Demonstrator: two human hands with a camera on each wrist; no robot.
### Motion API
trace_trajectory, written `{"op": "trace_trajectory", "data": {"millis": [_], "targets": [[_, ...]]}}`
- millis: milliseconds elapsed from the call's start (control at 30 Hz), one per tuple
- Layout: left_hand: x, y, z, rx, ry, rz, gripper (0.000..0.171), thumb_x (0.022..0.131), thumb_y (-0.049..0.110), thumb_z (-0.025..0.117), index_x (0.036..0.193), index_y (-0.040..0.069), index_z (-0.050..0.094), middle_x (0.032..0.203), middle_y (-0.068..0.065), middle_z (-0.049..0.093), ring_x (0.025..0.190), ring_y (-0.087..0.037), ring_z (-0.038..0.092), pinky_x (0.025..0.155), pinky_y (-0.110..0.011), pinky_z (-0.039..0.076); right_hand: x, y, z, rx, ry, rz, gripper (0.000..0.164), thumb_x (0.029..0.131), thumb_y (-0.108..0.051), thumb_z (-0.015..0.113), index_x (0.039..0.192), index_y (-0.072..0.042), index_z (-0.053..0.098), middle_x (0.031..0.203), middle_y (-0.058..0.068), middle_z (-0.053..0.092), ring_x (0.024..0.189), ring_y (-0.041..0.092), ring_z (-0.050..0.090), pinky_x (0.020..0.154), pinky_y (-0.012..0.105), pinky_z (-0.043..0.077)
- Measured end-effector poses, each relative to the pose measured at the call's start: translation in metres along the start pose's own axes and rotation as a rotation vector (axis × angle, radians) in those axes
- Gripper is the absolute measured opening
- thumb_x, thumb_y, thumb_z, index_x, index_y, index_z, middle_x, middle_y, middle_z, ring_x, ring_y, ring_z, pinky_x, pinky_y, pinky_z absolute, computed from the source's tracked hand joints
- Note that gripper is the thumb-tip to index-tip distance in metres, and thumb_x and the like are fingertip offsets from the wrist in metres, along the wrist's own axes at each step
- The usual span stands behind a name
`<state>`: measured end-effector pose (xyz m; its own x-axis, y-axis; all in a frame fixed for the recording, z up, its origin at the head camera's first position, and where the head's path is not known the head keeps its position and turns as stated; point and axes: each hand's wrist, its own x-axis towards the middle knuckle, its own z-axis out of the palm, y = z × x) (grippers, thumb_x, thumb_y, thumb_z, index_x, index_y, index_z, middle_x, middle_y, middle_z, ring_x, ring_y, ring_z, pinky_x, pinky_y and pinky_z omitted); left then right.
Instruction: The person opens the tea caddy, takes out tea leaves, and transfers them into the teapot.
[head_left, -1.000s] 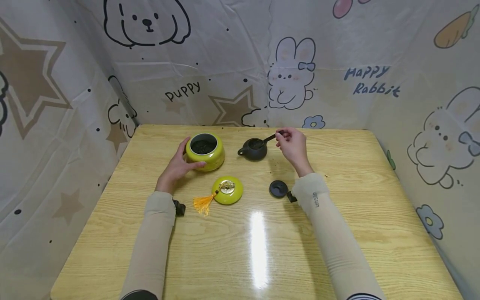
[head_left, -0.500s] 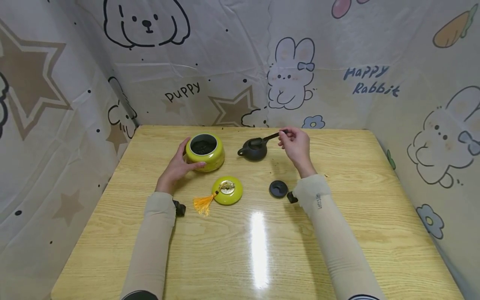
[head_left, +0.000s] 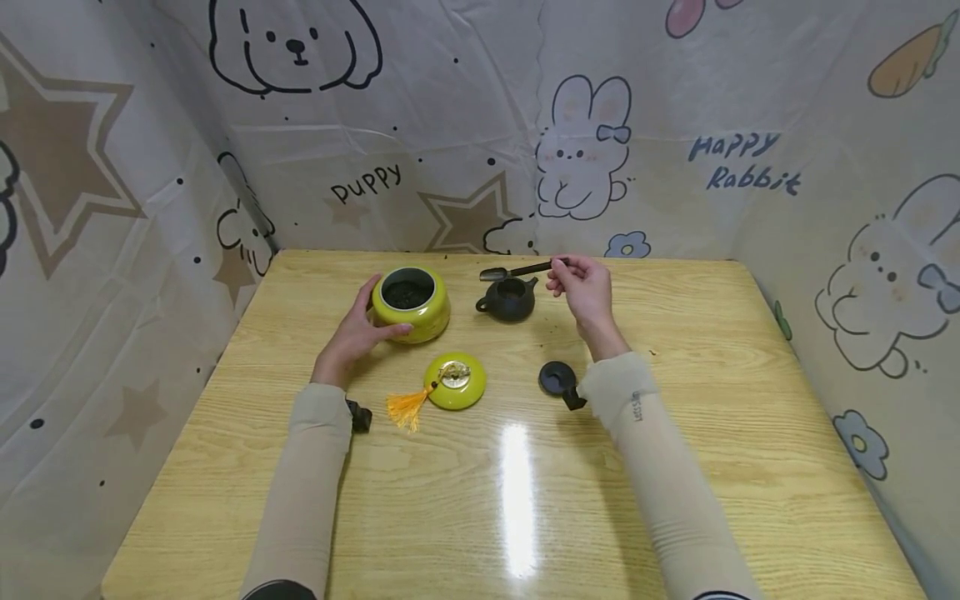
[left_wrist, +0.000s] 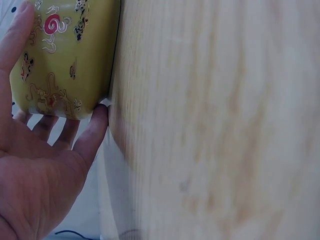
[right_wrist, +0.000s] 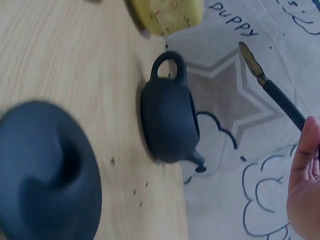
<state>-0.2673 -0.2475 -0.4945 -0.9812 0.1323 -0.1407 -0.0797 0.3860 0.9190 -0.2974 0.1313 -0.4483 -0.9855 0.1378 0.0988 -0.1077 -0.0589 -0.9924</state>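
My left hand holds a yellow-green ceramic tea jar from its left side, fingers and thumb spread round it. The jar is uncovered, with dark contents inside. In the left wrist view the jar shows red and gold patterns. Between thumb and fingers my right hand pinches the dark handle of a tea scoop. Its tip points left, raised above and behind a small black teapot. The right wrist view shows the scoop apart from the lidless teapot.
The yellow jar lid with an orange tassel lies in front of the jar. A round black teapot lid rests nearer the right forearm. Dark crumbs dot the wooden table. Printed cloth stands behind it.
The scoop, first tipped into the teapot's mouth, has come up and out and now hangs above it. My right hand has shifted slightly; the left hand and jar have stayed in place.
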Motion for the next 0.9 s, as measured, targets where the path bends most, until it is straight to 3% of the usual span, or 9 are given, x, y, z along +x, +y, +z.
{"op": "trace_trajectory", "data": {"millis": [167, 467, 767, 900], "targets": [[0.007, -0.013, 0.000, 0.031, 0.015, 0.023, 0.116, 0.085, 0.035, 0.088, 0.167, 0.035, 0.006, 0.175, -0.002, 0.013, 0.162, -0.029, 0.006, 0.128, -0.063, 0.004, -0.005, -0.007, 0.017, 0.010, -0.053, -0.021, 0.025, 0.103, -0.011, 0.065, 0.116, 0.011, 0.067, 0.079, -0.001, 0.070, 0.062, 0.006, 0.066, 0.058, 0.019, 0.054], [0.009, -0.017, -0.001, 0.029, 0.020, 0.024, 0.117, 0.084, 0.038, 0.088, 0.168, 0.033, 0.007, 0.175, -0.004, 0.012, 0.162, -0.031, 0.006, 0.127, -0.064, 0.005, -0.011, -0.013, 0.063, -0.026, -0.140, -0.048, 0.024, 0.101, -0.008, 0.067, 0.114, 0.012, 0.067, 0.082, 0.008, 0.070, 0.061, 0.006, 0.065, 0.056, 0.019, 0.054], [0.008, -0.017, 0.000, 0.035, 0.019, 0.009, 0.117, 0.083, 0.040, 0.088, 0.168, 0.034, 0.007, 0.175, -0.004, 0.011, 0.162, -0.031, 0.006, 0.128, -0.063, 0.005, -0.015, -0.009, 0.104, -0.223, -0.221, -0.110, 0.019, 0.102, -0.012, 0.066, 0.113, 0.003, 0.071, 0.093, 0.018, 0.073, 0.067, 0.010, 0.069, 0.069, 0.038, 0.063], [0.009, -0.015, 0.000, 0.029, 0.022, 0.012, 0.118, 0.083, 0.040, 0.089, 0.168, 0.034, 0.007, 0.175, -0.006, 0.013, 0.162, -0.030, 0.007, 0.128, -0.062, 0.004, -0.016, -0.008, 0.114, -0.315, -0.239, -0.145, 0.018, 0.103, -0.014, 0.066, 0.113, -0.001, 0.072, 0.095, 0.017, 0.074, 0.072, 0.019, 0.072, 0.068, 0.033, 0.062]]}}
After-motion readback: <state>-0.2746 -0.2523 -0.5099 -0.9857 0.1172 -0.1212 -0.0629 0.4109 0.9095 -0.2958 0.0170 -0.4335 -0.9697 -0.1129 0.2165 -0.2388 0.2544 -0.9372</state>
